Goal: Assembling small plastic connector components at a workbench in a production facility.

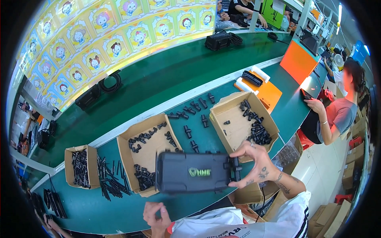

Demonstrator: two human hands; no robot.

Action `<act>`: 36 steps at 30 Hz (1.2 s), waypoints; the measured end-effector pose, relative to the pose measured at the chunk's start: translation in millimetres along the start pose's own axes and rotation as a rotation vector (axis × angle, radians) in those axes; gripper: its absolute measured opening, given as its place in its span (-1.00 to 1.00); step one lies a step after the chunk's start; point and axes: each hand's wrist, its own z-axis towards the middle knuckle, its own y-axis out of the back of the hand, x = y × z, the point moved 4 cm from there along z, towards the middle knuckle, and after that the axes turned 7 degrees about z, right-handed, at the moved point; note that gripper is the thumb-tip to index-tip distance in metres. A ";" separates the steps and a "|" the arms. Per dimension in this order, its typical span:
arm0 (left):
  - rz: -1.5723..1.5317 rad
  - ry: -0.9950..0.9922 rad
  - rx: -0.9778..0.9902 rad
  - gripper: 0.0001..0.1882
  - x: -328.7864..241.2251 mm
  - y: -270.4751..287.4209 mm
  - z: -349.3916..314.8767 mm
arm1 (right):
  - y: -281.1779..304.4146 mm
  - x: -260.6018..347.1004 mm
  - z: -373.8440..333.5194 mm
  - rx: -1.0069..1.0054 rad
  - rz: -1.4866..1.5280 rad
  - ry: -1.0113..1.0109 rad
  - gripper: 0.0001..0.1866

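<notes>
In front of me a black rectangular plastic case [184, 173] with a green emblem hangs above the table's near edge, overlapping an open carton. At its right end is a black ribbed fitting [235, 168]. My right hand [258, 164] grips this fitting between thumb and fingers, and the case is up with it. Close to my body, below the case, my left hand [156, 214] is apart from it; its fingers are curled, with nothing visible in them. Loose black fittings [187, 131] lie on the green table beyond the case.
Open cartons [216, 119] [123, 139] hold black fittings; a smaller carton [69, 170] holds thin black rods. Loose rods [113, 186] lie beside it. An orange board [274, 95] lies at the right. Behind runs a green conveyor [158, 71]. A co-worker [337, 115] sits at the right.
</notes>
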 end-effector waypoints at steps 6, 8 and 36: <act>0.043 -0.128 0.480 -0.77 7.4 -20.4 -1.5 | 6.5 -23.0 82.3 -0.217 0.343 -0.176 -0.27; 0.061 -0.077 0.509 -0.81 18.5 -23.4 0.8 | 9.0 -46.8 133.3 -0.218 0.236 -0.249 -0.29; -0.091 0.235 0.411 -0.76 47.3 -5.5 -2.4 | -154.0 -152.2 494.3 0.142 0.248 0.062 -0.85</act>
